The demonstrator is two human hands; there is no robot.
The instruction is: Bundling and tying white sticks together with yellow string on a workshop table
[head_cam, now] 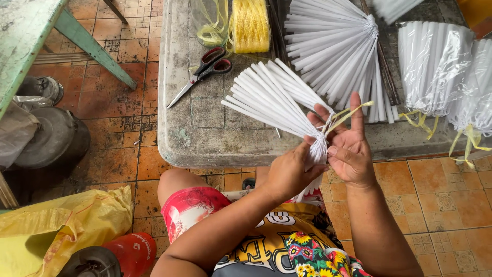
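Both hands (323, 159) grip stick bundle (271, 102), fanning up-left.

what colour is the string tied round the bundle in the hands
Yellow string, tied round the white stick bundle; seen in the head view.
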